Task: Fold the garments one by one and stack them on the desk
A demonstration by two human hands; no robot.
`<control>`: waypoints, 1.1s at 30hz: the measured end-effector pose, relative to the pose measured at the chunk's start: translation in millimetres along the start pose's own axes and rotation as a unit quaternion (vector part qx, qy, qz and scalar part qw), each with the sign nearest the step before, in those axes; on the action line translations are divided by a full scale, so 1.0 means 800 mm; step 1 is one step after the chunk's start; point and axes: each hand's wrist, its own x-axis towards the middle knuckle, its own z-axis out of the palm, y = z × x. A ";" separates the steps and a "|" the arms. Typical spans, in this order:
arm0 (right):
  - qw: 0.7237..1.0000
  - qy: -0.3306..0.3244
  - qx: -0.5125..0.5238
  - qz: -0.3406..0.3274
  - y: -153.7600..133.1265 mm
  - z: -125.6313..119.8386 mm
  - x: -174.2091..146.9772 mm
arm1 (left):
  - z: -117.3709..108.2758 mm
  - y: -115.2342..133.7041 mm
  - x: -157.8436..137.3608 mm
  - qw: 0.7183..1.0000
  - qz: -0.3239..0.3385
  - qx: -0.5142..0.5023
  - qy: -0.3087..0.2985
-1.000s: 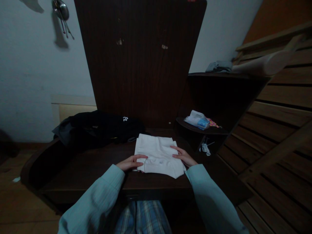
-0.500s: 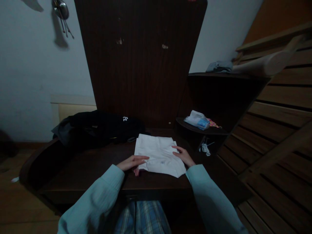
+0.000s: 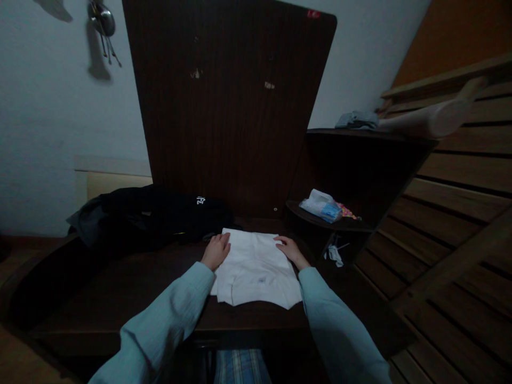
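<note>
A folded white garment, seemingly a shirt (image 3: 256,266), lies flat on the dark wooden desk with a small dark label near its front edge. My left hand (image 3: 217,250) rests on its far left corner, fingers laid over the cloth. At the far right edge, my right hand (image 3: 291,253) touches the fabric with its fingers apart. Neither hand lifts the cloth. The undersides of the fingers are hidden.
Dark clothing (image 3: 160,216) with white lettering is heaped at the back left of the desk (image 3: 128,288). On the right, a corner shelf (image 3: 360,226) holds a plastic packet (image 3: 321,205). Slatted wood (image 3: 460,208) rises beyond it.
Both hands have moved away from me along the garment to its far corners. My left hand has left the near left edge. The cloth's front left part now lies flatter; the view has tilted slightly.
</note>
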 end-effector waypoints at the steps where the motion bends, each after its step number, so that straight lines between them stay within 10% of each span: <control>1: 1.000 -0.014 -0.001 -0.003 -0.001 -0.002 -0.002 | -0.003 0.003 -0.005 1.000 0.007 0.025 -0.013; 7: 0.975 -0.217 0.002 0.054 -0.007 -0.021 -0.010 | -0.018 0.012 -0.020 0.994 -0.105 0.042 0.004; 16: 0.996 0.064 0.009 -0.054 0.007 0.015 -0.012 | 0.001 -0.016 -0.014 0.948 -0.166 -0.251 0.098; 33: 0.996 0.075 0.022 -0.049 0.009 0.012 -0.013 | 0.012 -0.027 -0.010 0.914 -0.167 -0.361 0.079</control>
